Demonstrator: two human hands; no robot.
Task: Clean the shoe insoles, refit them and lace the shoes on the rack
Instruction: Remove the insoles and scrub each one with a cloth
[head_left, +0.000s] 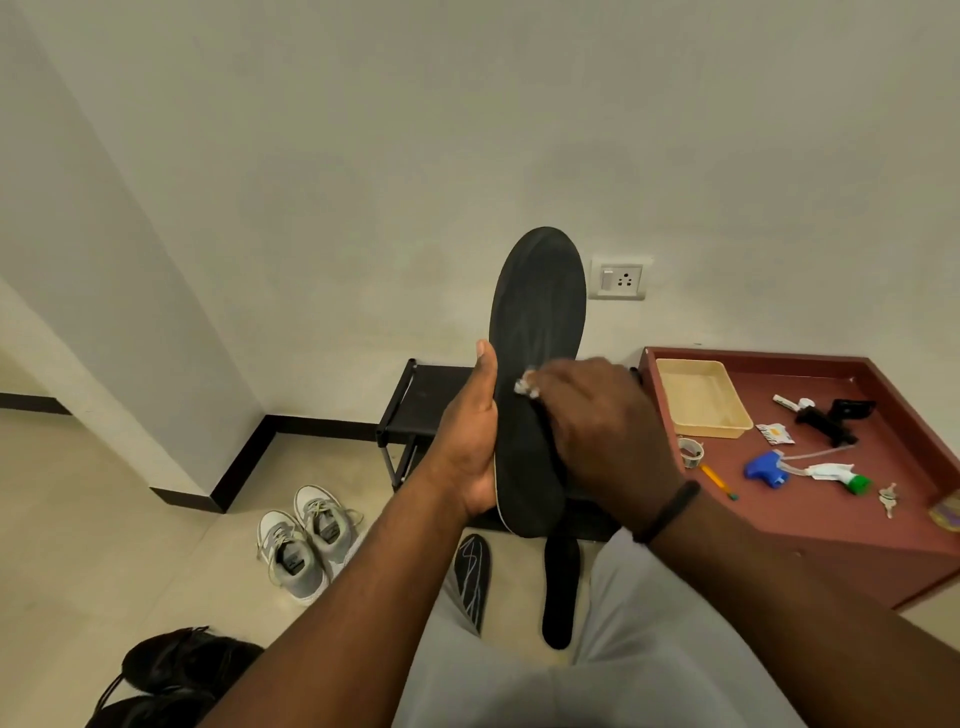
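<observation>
Left hand (470, 441) has the black insole (537, 332) stood up on end in front of the wall, toe end high, heel end low near the wrist. The grip there is wrapped round the insole's left edge: thumb laid straight up along the rim, palm cupped behind the lower half. Right hand (597, 421) lies across the insole's face at mid-length, fingers curled and pinching a small white wad (525, 385) that looks like a wipe or tissue, pressed against the dark surface. A black band (670, 512) sits on the right wrist.

Down on the floor between the knees, two more insoles: a dark one with pale scribbled lines (474, 577) to the left, a plain black one (561, 587) just to the right, lying near each other but apart. Further left, a pair of grey lace-up sneakers (306, 540) stand side by side, touching. At the bottom left corner, a pair of black shoes (176, 670), partly cut off by the frame.

Behind the hands stands the black shoe rack (421, 400) against the wall, mostly hidden by the arms. Above it, a wall socket (621, 278).

To the right, a reddish-brown tabletop (831, 530) with a raised rim. On it: a beige plastic tray (701, 397) at the back, a roll of tape (691, 452), a yellow pencil (717, 480), a blue spray-bottle trigger head (766, 467) with its tube, a white tube with a green cap (841, 475), a small sachet (775, 434), a black clamp-like gadget (836, 415) and some keys (887, 499).
</observation>
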